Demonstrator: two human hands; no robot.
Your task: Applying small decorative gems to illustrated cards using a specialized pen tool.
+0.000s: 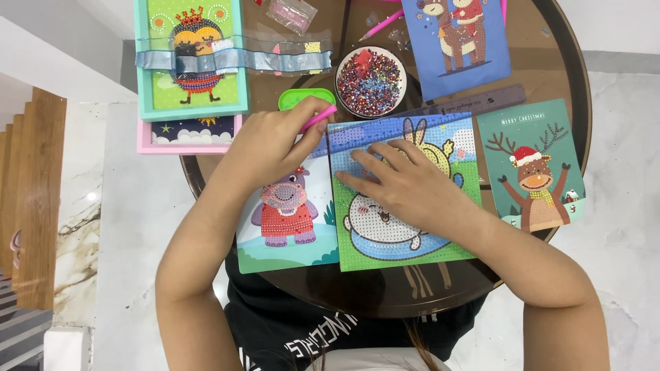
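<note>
Premises: private home, living area w/ hobby setup. Evidence: small round dark glass counter (385, 295) on pale marble-look floor (130, 227); wooden stair steps (38, 199) left of counter, well apart. On counter: diamond-art picture cards (405, 192), bowl of coloured beads (370, 82) at far side, framed bead pictures (192, 58) at far-left edge. No work or shop fittings.

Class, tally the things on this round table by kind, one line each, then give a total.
Unframed picture sheets: 4 (rabbit sheet, hippo sheet, reindeer card, blue reindeer sheet)
Framed pictures: 2 (teal frame, pink frame)
Bowls of beads: 1
Pink pens: 2 (one in the left hand)
Total: 9
</note>
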